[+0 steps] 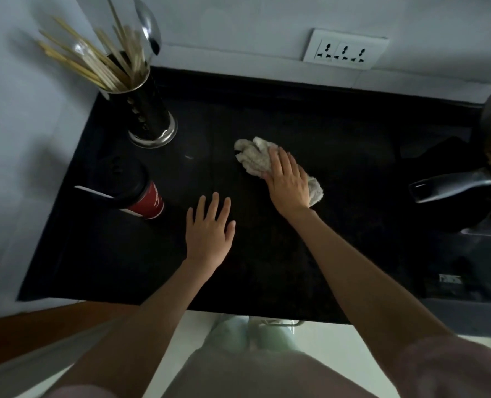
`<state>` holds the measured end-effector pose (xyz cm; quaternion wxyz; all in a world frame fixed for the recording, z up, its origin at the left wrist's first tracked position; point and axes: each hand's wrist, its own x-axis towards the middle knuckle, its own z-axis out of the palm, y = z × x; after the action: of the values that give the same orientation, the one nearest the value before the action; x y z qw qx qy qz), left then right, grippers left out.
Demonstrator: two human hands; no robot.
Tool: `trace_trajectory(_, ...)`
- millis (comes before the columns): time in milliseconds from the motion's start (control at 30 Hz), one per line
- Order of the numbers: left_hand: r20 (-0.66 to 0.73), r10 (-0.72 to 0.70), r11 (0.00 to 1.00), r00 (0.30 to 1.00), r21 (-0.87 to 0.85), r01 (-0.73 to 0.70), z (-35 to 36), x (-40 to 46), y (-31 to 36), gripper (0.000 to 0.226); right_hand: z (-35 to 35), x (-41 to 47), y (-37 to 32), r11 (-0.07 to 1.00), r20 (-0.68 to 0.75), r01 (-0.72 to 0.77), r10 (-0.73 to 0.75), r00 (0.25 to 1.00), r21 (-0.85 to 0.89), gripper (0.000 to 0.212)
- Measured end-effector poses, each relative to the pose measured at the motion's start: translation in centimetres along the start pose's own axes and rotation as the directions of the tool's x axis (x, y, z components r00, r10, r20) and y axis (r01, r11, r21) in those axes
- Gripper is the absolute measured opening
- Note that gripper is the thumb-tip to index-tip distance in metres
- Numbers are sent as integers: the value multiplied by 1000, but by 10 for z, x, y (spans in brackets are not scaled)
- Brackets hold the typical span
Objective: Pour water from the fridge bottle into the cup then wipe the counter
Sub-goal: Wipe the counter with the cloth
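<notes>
A crumpled off-white cloth [252,158] lies on the black counter [353,156] near its middle. My right hand [288,182] presses flat on the cloth's near half, fingers spread over it. My left hand [209,231] rests palm down on the counter, open and holding nothing, a little left of and nearer than the cloth. A red paper cup [143,196] with a dark lid stands at the left, a white strip beside its rim. No bottle is in view.
A metal utensil holder [149,116] with chopsticks and a spoon stands at the back left. A dark pan with its handle [451,186] pointing left sits at the right edge. A wall socket [344,50] is behind the counter.
</notes>
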<state>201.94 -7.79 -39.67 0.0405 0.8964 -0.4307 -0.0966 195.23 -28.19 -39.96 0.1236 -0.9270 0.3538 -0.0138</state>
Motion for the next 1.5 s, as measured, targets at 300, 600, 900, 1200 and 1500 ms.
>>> trace_trajectory(300,-52,21,999,998,-29,-23,3,-2,-1,52,12,-119,7,1000,-131,14,-15,991,-8,59)
trace_trajectory(600,2,8,1000,1000,17,-8,-3,-1,1,54,1,-63,14,999,-118,28,-24,993,32,63)
trace_trajectory(900,-3,14,1000,1000,-3,-14,-6,-1,2,53,5,-107,12,999,-218,3,9,976,52,66)
trace_trajectory(1200,12,26,1000,1000,-4,-26,-9,0,1,54,-2,-98,9,995,-181,4,14,983,102,66)
trace_trajectory(1500,33,7,999,999,-38,-6,-26,-2,3,51,-20,-99,6,977,-120,-18,44,992,213,65)
